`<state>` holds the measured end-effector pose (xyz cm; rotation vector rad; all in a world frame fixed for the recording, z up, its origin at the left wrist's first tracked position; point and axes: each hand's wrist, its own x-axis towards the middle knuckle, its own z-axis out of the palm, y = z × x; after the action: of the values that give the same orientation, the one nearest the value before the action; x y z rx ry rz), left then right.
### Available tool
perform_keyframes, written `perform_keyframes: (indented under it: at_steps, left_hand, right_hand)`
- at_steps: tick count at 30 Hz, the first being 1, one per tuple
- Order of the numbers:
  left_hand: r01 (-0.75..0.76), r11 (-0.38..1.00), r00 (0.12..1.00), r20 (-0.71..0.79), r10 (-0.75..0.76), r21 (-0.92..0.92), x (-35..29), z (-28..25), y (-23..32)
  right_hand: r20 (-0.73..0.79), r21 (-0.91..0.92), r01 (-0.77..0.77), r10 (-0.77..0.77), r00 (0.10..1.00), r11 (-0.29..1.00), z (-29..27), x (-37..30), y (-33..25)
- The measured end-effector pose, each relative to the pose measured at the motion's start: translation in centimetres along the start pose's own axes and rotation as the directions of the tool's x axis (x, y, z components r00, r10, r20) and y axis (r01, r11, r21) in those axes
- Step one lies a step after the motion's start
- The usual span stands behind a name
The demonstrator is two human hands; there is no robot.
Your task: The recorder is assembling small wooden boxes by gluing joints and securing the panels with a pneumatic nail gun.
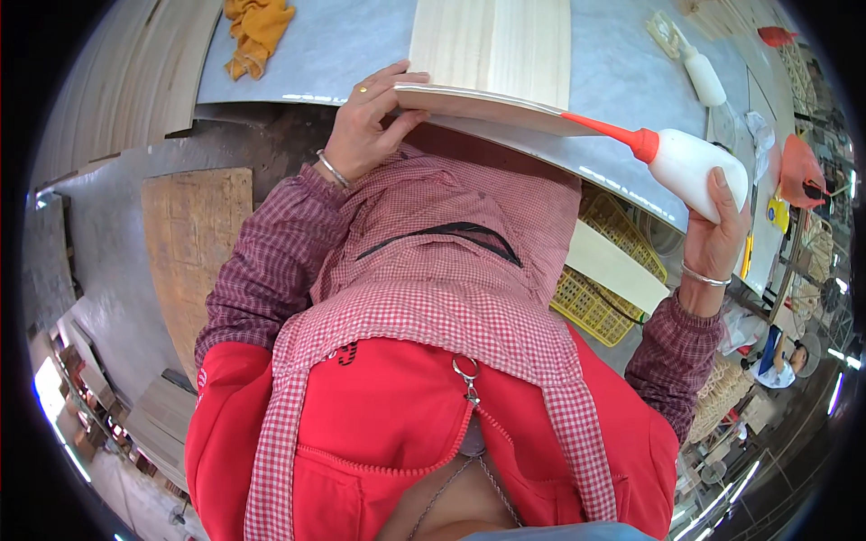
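My left hand (368, 122) grips the left end of a pale wooden board (505, 113), thumb below and fingers above. A whitish line, seemingly glue, runs along the board's edge. In my right hand (717, 230) is a white squeeze glue bottle (690, 167) with a long red nozzle. The bottle is tilted so that its nozzle tip meets the right end of the board's edge. Behind the board, more pale wood (492, 41) lies on the table. Part of my right fingers is hidden behind the bottle.
The grey-blue tabletop (316, 54) carries an orange cloth (257, 34) at left and a second white bottle (704, 77) at right. Stacked boards (135, 72) stand at far left. Yellow plastic crates (595, 307) sit below the table. Farther right, a person (778, 361) is near a fan.
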<state>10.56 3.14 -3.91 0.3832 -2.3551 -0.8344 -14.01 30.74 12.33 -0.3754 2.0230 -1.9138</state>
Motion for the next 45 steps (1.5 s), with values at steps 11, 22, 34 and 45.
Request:
perform_keyframes:
  at_steps: [11,22,34,45]
  left_hand:
    - [0.016,0.999,1.0,0.005,-0.015,-0.034,0.0,-0.1,0.2]
    - [0.037,0.998,0.999,0.019,-0.036,-0.055,0.2,-0.3,0.2]
    - [0.005,0.996,0.998,0.071,0.001,-0.084,-0.2,-0.6,0.9]
    - [0.053,0.998,0.989,0.142,-0.047,-0.045,0.4,-1.7,1.7]
  right_hand:
    - [-0.115,0.003,-0.007,0.008,0.993,1.0,-3.8,-0.3,0.6]
    - [-0.136,0.169,-0.072,0.096,0.986,0.983,-6.2,0.6,2.0]
    - [-0.226,0.667,0.103,0.069,0.972,0.737,-6.4,12.4,10.5]
    - [-0.648,-0.023,0.064,-0.064,0.759,0.998,-2.9,18.9,14.5]
